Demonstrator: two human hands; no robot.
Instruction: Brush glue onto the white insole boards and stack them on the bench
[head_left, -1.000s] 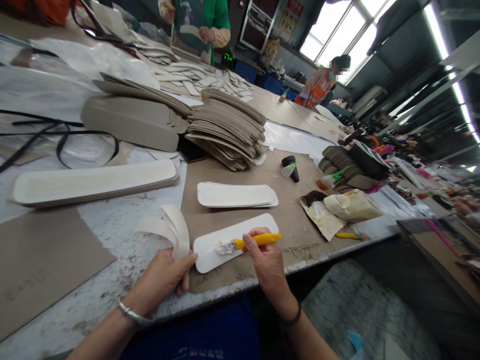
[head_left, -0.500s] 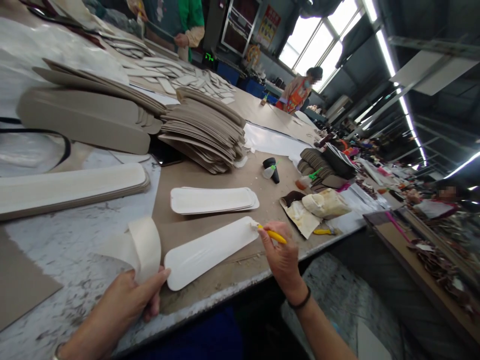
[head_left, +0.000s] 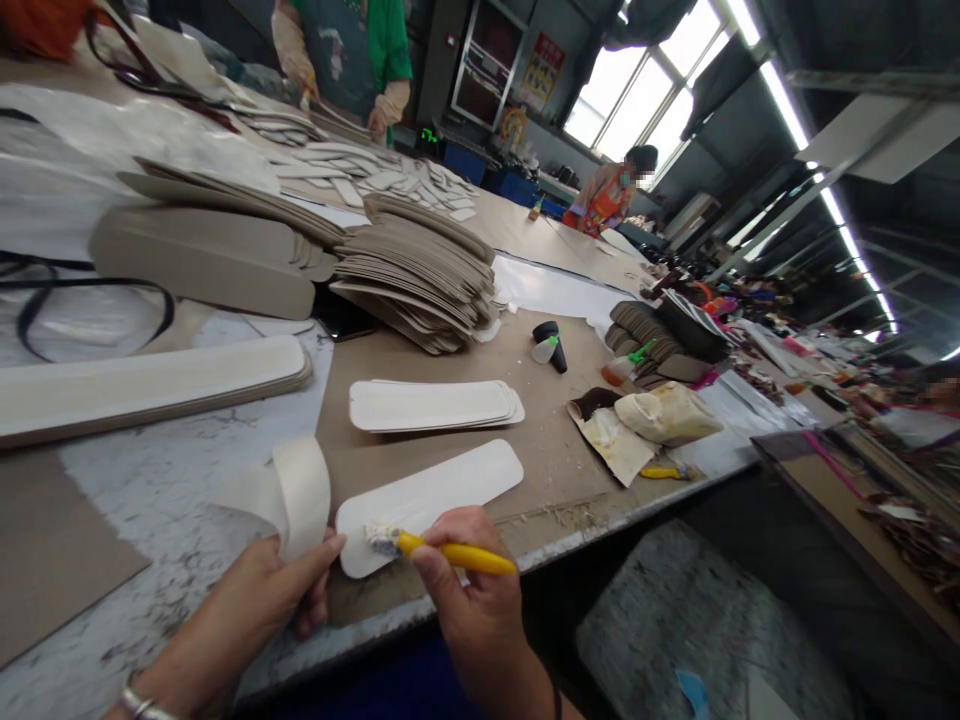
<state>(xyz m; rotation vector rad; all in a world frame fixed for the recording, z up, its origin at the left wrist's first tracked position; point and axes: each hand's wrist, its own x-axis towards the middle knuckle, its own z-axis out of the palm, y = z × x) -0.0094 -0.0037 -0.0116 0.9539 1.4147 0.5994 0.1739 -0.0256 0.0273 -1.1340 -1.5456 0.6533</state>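
My right hand [head_left: 480,590] is closed around the yellow handle of a glue brush [head_left: 457,555]. The brush's bristles, coated in white paste, rest on the near left part of a long white panel [head_left: 450,490] with rounded ends. My left hand [head_left: 277,590] is closed on curled cream-white strips [head_left: 304,490], which rise from between the thumb and fingers. Its thumb tip touches the panel's left end. Just beyond lies a short stack of similar white panels [head_left: 431,403].
Taupe panels [head_left: 420,270] are piled at the back, with a longer white-topped stack [head_left: 150,385] at left. A paste-smeared container [head_left: 664,415], a second yellow brush [head_left: 664,471] and small bottles [head_left: 546,347] lie to the right. Two people work across the table.
My right hand swept the brush along the panel to its far right end, then back to the left end. My left hand stays at the panel's left end with the strips.
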